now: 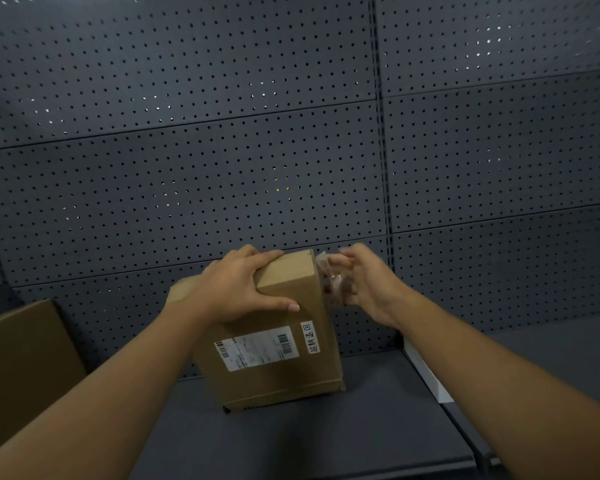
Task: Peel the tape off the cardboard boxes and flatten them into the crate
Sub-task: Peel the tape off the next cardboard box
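Now hands (238,289) clamped on box (271,344)

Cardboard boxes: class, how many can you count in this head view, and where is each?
2. One cardboard box with a shipping label stands on the dark shelf at centre, gripped by the left hand. Another box sits at the left edge, partly cut off. More may lie outside the view.
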